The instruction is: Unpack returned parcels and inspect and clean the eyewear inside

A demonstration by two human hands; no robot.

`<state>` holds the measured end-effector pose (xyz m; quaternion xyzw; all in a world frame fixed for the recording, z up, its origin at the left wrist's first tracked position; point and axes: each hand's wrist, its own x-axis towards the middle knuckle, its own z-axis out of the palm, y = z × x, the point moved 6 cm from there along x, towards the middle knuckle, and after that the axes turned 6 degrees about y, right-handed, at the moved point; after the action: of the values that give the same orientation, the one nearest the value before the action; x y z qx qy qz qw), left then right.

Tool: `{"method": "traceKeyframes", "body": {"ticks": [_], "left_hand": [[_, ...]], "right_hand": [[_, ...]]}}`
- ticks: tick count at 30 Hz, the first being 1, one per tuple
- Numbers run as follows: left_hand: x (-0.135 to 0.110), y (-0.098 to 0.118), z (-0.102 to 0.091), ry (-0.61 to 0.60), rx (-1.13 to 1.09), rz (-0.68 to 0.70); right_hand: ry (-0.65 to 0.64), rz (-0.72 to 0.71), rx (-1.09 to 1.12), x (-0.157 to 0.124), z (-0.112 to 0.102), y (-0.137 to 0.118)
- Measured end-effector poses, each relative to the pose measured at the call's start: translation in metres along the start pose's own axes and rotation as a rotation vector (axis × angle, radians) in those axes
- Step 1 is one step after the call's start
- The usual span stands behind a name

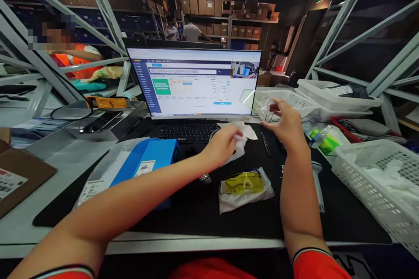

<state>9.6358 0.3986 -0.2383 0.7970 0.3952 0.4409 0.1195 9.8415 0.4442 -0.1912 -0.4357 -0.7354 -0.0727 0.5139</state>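
My left hand [224, 144] is closed on a crumpled, thin white wrapper [240, 144] in front of the monitor. Just right of the screen, my right hand [287, 121] is raised with its thumb and fingers curved round a small clear plastic piece [267, 107], whose exact kind I cannot make out. Below and between the hands, yellow-lensed glasses [244, 182] lie on a whitish pouch [229, 205] on the black mat [203, 222]. Beside my left forearm lies a blue box [160, 150] partly inside a clear plastic bag [94, 183].
A monitor [196, 87] and black keyboard [190, 131] stand at the back. White baskets [360, 170] line the right side, near a handheld scanner [318, 183] and a pen [266, 144]. A cardboard box [22, 174] sits at left. A person in an orange vest [78, 59] is beyond the rack.
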Motion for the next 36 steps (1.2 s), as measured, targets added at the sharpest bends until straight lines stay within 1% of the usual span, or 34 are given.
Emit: {"method": "traceKeyframes", "body": {"ticks": [2, 4, 7, 9, 10, 12, 14, 16, 20, 22, 25, 27, 29, 30, 31, 33, 36], "left_hand": [[0.021, -0.011, 0.021, -0.050, 0.050, -0.122], [0.031, -0.021, 0.045, -0.122, 0.072, -0.155], [0.030, -0.034, 0.079, -0.291, 0.098, -0.105], [0.023, -0.043, 0.093, -0.419, 0.141, -0.060], [0.019, -0.047, 0.096, -0.470, 0.173, -0.042], [0.014, -0.053, 0.095, -0.531, 0.253, -0.018], [0.014, -0.055, 0.089, -0.548, 0.340, 0.000], [0.015, -0.051, 0.083, -0.564, 0.410, 0.024], [0.014, -0.040, 0.077, -0.637, 0.491, 0.061], [0.013, -0.037, 0.072, -0.646, 0.526, 0.063], [0.015, -0.038, 0.060, -0.615, 0.566, 0.053], [0.020, -0.045, 0.047, -0.569, 0.596, 0.025], [0.024, -0.056, 0.035, -0.527, 0.640, -0.026], [0.025, -0.063, 0.030, -0.524, 0.661, -0.058], [0.024, -0.070, 0.026, -0.540, 0.678, -0.091], [0.021, -0.083, 0.026, -0.618, 0.682, -0.151], [0.014, -0.094, 0.038, -0.752, 0.642, -0.210]], "right_hand": [[0.029, 0.010, 0.031, 0.000, -0.005, 0.001], [0.059, 0.023, 0.048, 0.001, -0.010, 0.003], [0.072, 0.033, 0.047, 0.002, -0.013, 0.007], [0.074, 0.039, 0.051, 0.001, -0.015, 0.008], [0.074, 0.043, 0.056, 0.001, -0.015, 0.007], [0.073, 0.047, 0.063, 0.001, -0.016, 0.006], [0.062, 0.054, 0.061, 0.001, -0.015, 0.004], [0.044, 0.059, 0.058, 0.001, -0.013, 0.003], [0.029, 0.029, 0.063, 0.001, -0.007, 0.002], [0.016, 0.019, 0.059, 0.000, -0.005, 0.001], [-0.012, 0.021, 0.054, -0.001, -0.002, 0.000], [-0.018, 0.020, 0.056, -0.002, -0.001, 0.000], [-0.019, 0.020, 0.058, -0.002, 0.001, 0.001], [-0.019, 0.019, 0.060, -0.002, 0.001, 0.002], [-0.019, 0.018, 0.064, -0.002, 0.003, 0.003], [-0.024, 0.016, 0.067, -0.001, 0.005, 0.003], [-0.033, 0.014, 0.056, -0.001, 0.009, 0.003]]}}
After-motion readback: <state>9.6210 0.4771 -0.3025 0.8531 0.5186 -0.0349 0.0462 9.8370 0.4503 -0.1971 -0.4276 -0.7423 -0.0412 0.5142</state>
